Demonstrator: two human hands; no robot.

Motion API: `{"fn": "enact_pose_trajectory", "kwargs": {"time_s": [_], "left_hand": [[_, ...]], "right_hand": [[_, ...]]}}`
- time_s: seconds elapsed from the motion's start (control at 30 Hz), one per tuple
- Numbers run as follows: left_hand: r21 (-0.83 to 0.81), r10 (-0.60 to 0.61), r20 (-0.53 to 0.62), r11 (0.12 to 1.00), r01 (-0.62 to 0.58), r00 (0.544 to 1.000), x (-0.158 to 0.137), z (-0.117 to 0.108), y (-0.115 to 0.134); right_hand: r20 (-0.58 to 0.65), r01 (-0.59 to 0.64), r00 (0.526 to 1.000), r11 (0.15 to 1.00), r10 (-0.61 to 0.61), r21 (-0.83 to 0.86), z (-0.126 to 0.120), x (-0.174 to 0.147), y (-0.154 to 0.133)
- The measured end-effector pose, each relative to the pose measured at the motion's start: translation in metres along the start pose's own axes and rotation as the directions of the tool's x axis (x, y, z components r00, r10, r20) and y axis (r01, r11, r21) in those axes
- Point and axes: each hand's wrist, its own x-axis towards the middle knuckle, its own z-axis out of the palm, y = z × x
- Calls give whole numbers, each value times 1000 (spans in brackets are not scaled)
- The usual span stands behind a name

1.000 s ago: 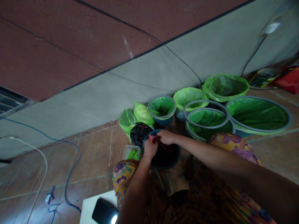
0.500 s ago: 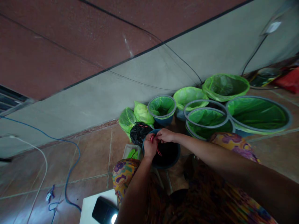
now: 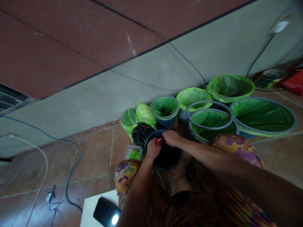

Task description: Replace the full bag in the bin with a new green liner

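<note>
My left hand (image 3: 153, 148) is closed on a thin red strip (image 3: 160, 142) above the left part of a dark blue bin (image 3: 180, 159). My right hand (image 3: 171, 138), fingers bent together, pinches at the same strip over the bin's far rim. The inside of the bin is too dark to make out. Touching or close behind it lies a black plastic bag (image 3: 142, 135) with a bit of red on top. To the left is a small clear tub (image 3: 128, 152) with something bright green in it.
Several bins with green liners stand along the wall, among them a small one (image 3: 165, 119) and a wide one (image 3: 262, 98). Knotted green bags (image 3: 145, 114) lean there too. A phone (image 3: 105, 212) with its light on rests on a white surface (image 3: 88, 206). A blue cable (image 3: 79, 157) crosses the tiles.
Both hands have shifted slightly to the right and down over the bin. The dangling end of the red strip shows less now. The view has moved a little.
</note>
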Motion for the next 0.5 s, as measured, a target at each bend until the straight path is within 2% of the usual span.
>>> {"fn": "enact_pose_trajectory", "kwargs": {"time_s": [0.1,0.27,0.5], "left_hand": [[58,-36,7,998,35,999,-1,1,-3],[82,-108,-11,991,108,994,-1,1,-11],[146,-144,-33,978,148,989,-2,-2,-17]], "right_hand": [[30,-6,1000,999,8,-36,8,-2,3],[65,64,996,997,-62,-38,15,-2,9],[109,110,989,993,-105,-38,23,-2,14]]}}
